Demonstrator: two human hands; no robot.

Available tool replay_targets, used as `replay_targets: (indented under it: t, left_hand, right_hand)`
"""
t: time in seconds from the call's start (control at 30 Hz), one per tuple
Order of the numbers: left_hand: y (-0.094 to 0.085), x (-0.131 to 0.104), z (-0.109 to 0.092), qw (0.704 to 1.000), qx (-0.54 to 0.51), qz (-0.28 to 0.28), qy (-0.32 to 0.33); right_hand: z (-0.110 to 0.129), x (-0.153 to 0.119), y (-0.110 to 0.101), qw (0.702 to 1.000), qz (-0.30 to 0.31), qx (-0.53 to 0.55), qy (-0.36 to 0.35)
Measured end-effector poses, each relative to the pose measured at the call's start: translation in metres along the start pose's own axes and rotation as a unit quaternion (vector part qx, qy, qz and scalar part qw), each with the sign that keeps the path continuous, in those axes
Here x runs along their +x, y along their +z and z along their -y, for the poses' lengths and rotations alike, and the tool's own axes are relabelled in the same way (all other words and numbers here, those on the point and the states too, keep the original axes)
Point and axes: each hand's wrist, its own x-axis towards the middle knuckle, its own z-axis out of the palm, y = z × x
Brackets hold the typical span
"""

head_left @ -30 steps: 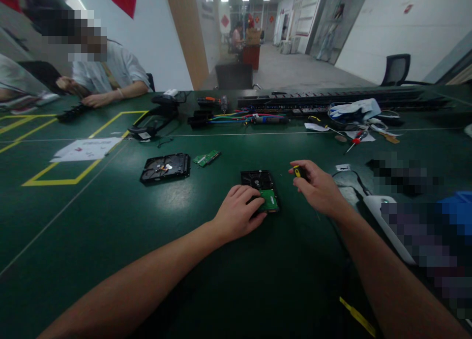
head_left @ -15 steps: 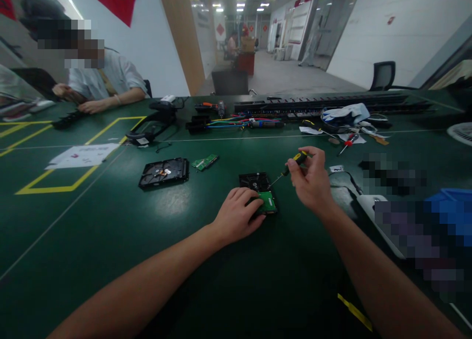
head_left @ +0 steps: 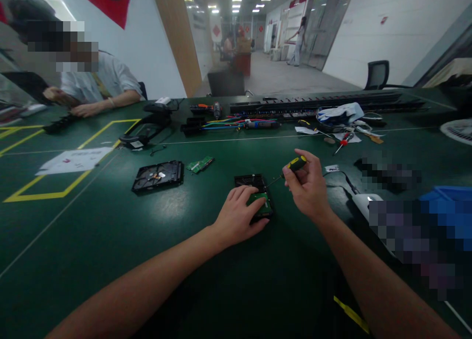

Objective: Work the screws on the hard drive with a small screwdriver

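A black hard drive (head_left: 246, 181) with a green circuit board (head_left: 266, 208) lies on the dark green table in front of me. My left hand (head_left: 239, 216) holds it down, fingers across the board and thumb at the near edge, covering much of it. In my right hand (head_left: 310, 189) is a yellow and black screwdriver (head_left: 295, 165), pinched by the handle. Its thin shaft slants down left to the drive's right side; whether the tip touches a screw is too small to tell. To the left lie another hard drive (head_left: 158, 175) and a loose green circuit board (head_left: 200, 165).
Wires (head_left: 236, 124), a red-handled screwdriver (head_left: 343, 141) and a white-and-blue cloth (head_left: 339, 113) lie along the far side. A white device (head_left: 368, 203) and blue bin (head_left: 448, 201) stand right. A co-worker (head_left: 99, 83) sits far left; paper (head_left: 75, 161) lies nearer.
My left fingers have spread further over the circuit board. The screwdriver handle has tipped slightly lower, its tip still by the drive. The view has shifted slightly, and a walking person appears in the background.
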Motion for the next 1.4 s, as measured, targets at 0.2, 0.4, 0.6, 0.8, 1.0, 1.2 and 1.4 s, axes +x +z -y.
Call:
replay_targets:
  t: [0.2, 0.4, 0.6, 0.8, 1.0, 1.2, 1.4]
  left_hand:
    - [-0.004, 0.001, 0.003, 1.000, 0.010, 0.023, 0.005]
    - [0.000, -0.005, 0.008, 1.000, -0.021, 0.001, -0.004]
    - [0.003, -0.005, 0.011, 0.998, -0.048, -0.020, -0.028]
    - [0.002, -0.005, 0.011, 0.999, -0.049, -0.012, -0.017]
    - [0.006, 0.000, 0.008, 0.999, -0.036, -0.007, -0.001]
    - [0.005, 0.000, 0.008, 0.999, -0.031, 0.004, 0.023]
    - [0.002, -0.001, 0.009, 0.999, -0.034, 0.013, 0.034]
  right_hand:
    - [0.001, -0.001, 0.002, 1.000, 0.009, 0.005, -0.008]
    - [0.001, -0.004, 0.004, 0.999, 0.004, 0.034, -0.010]
    - [-0.003, -0.006, 0.007, 0.999, 0.004, 0.039, 0.005]
    - [-0.001, -0.008, 0.004, 1.000, 0.016, -0.001, 0.002]
    - [0.002, -0.008, 0.003, 1.000, -0.005, -0.016, 0.006]
    - [0.002, -0.009, 0.004, 1.000, -0.006, -0.025, 0.000]
    - [0.001, -0.009, 0.003, 0.999, 0.005, -0.034, -0.007]
